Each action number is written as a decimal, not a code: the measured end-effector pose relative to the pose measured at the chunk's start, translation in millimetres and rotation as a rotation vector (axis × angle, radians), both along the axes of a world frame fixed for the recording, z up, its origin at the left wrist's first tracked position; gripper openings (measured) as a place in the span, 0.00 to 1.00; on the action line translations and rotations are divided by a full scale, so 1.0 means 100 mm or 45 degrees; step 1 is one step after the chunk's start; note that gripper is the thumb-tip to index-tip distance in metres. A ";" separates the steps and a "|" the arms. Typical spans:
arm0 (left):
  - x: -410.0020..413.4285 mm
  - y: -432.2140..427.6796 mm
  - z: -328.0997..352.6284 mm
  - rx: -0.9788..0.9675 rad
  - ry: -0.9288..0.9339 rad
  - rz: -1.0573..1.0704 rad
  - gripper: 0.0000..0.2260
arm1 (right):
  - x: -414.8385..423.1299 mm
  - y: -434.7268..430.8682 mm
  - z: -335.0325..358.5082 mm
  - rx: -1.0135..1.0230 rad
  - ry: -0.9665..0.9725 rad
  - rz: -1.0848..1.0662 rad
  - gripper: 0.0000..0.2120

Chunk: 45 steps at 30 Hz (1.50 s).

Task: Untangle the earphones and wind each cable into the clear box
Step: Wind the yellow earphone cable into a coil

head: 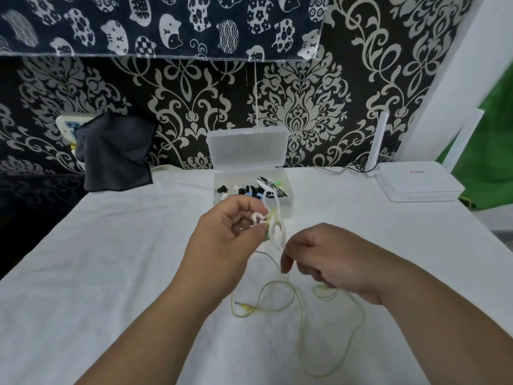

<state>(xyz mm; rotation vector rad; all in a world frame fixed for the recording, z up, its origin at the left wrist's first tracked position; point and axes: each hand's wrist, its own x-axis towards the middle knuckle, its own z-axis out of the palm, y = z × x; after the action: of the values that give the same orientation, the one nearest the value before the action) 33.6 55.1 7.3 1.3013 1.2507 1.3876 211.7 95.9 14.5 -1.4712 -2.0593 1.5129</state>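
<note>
My left hand (224,234) is raised above the white cloth and pinches a tangle of white and pale green earphones (273,223) between thumb and fingers. A yellow-green cable (291,295) hangs from the tangle and lies in loose loops on the cloth, its jack plug (243,305) lying below my left wrist. My right hand (330,259) is just right of the tangle, fingers curled downward over the cable; whether it grips the cable is unclear. Behind my hands, the clear box (287,207) stands with its lid (247,147) up and holds several black, white and blue earphones.
The white cloth (111,273) covers the table. A dark grey cloth (116,151) hangs over a socket at the back left. A white router (416,182) with an upright antenna sits at the back right. The patterned wall rises right behind the box.
</note>
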 end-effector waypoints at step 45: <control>-0.05 0.04 -0.07 -0.076 0.255 0.192 0.09 | -0.06 -0.07 0.16 -0.020 0.248 0.035 0.18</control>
<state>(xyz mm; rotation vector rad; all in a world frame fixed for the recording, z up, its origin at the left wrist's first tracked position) 28.6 59.4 0.3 1.3536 1.5413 1.3368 206.0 88.7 30.4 -1.2498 -1.9663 1.6157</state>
